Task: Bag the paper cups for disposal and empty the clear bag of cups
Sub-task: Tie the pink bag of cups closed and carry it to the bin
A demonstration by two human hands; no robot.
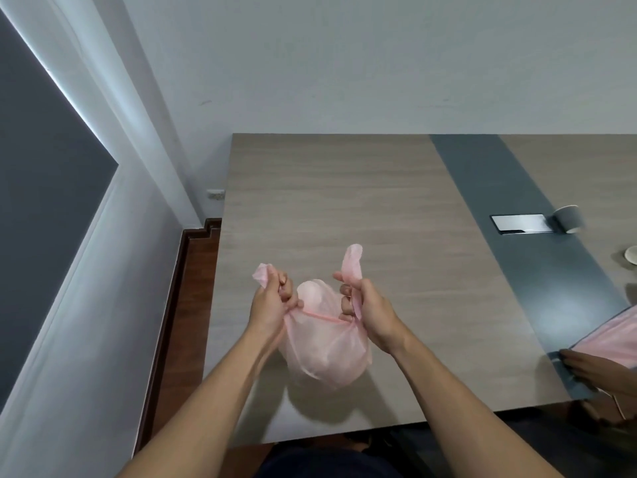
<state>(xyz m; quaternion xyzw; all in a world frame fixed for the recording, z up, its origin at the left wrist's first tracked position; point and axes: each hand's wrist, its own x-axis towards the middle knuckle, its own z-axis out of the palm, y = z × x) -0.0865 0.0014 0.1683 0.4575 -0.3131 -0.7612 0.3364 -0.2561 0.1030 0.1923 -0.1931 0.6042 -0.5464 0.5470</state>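
A bulging, see-through pink plastic bag rests on the wooden table near its front edge. Pale rounded shapes show through the film; I cannot make out what they are. My left hand is closed on the bag's left handle, whose end sticks out above my fingers. My right hand is closed on the right handle, and its loop stands up above my thumb. The two handles are pulled apart across the bag's gathered mouth.
A grey paper cup lies on its side at the right, next to a metal socket plate in the table's dark strip. A white cup rim shows at the right edge. Another person's hand holds a second pink bag.
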